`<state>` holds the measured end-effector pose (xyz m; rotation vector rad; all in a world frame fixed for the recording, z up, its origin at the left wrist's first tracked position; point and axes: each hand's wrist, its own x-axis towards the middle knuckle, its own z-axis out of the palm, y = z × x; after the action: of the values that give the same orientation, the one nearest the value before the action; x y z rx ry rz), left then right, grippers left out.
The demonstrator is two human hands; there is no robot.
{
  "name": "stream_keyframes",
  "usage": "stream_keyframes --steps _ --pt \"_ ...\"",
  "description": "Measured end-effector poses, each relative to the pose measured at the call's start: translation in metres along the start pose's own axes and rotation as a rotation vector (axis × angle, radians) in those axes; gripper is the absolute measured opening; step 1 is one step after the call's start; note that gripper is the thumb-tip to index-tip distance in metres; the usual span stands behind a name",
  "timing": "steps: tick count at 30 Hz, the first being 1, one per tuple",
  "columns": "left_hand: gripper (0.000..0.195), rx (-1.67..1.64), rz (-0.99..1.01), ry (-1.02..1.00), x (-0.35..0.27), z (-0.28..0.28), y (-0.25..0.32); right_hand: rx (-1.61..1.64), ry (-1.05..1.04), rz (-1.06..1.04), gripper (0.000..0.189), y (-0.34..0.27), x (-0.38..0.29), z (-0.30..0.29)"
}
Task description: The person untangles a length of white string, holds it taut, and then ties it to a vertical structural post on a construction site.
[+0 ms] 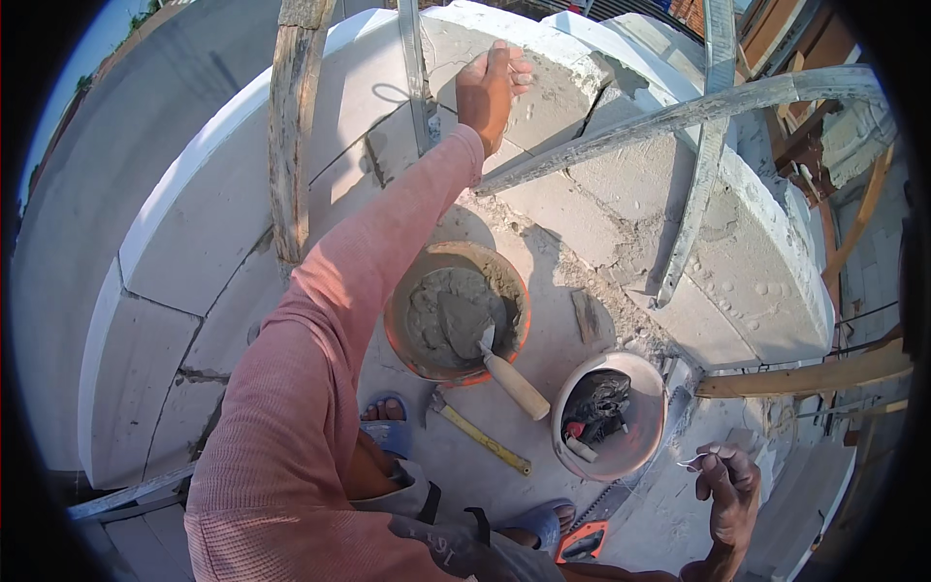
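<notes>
My left hand (pixel 496 86) reaches to the upper face of a block wall (pixel 538 102), fingers curled by a patch of mortar; a thin string seems to be at its fingertips. Low on the right, my right hand (pixel 720 476) pinches a thin white string (pixel 691 460) between thumb and fingers. Between the hands stands an orange-rimmed bucket of wet mortar (pixel 436 320), with a wooden-handled trowel (pixel 516 385) lying in it. A pale bucket (pixel 649 436) to its right holds a black plastic bag and small items. Beneath lies a hammer with a yellow handle (pixel 484 440).
A handsaw with an orange handle (pixel 582 542) lies by my foot. Around me stand a wooden post (pixel 292 145), upright metal channels (pixel 698 189) and a long slanting bar (pixel 654 124). A piece of wood (pixel 585 316) lies beside the mortar bucket.
</notes>
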<state>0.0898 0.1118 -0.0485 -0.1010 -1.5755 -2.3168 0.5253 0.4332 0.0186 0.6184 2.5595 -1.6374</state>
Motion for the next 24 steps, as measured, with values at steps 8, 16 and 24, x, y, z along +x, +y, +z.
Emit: stream_keyframes --steps 8,16,24 --pt "0.044 -0.155 0.286 -0.259 -0.009 0.092 0.088 0.08 0.013 -0.033 0.027 0.001 -0.003 -0.007" --pt "0.044 -0.193 0.324 -0.337 -0.043 0.151 0.107 0.199 0.135 -0.076 0.025 0.0 -0.016 -0.016" --pt "0.044 -0.228 0.314 -0.455 -0.084 0.149 0.1 0.258 0.254 -0.161 0.018 -0.003 0.005 -0.029"
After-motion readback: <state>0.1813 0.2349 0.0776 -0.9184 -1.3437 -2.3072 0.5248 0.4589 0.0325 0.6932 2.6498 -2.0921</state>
